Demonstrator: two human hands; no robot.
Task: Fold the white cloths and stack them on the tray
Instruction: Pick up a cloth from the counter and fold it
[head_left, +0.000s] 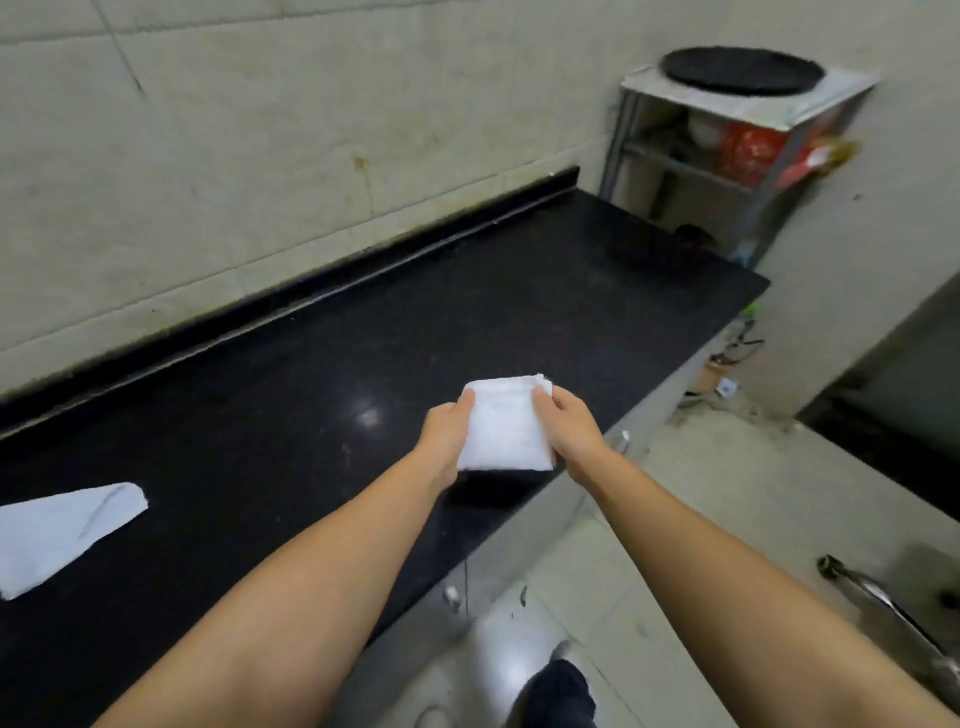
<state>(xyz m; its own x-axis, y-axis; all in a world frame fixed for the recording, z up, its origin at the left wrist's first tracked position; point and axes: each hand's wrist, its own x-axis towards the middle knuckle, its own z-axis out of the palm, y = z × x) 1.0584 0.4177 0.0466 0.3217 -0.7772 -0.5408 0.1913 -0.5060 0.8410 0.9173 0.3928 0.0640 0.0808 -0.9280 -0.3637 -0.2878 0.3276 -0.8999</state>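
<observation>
A white cloth (505, 427), folded into a small thick square, is held just above the black countertop (322, 374) near its front edge. My left hand (445, 441) grips its left side and my right hand (570, 427) grips its right side. A second white cloth (62, 535) lies flat on the countertop at the far left, partly cut off by the frame edge. No tray is in view.
A tiled wall runs behind the counter. Past the counter's far end stands a metal shelf rack (727, 156) with a round black pan (744, 70) on top. A metal handle (883, 603) sticks out at the lower right over the tiled floor.
</observation>
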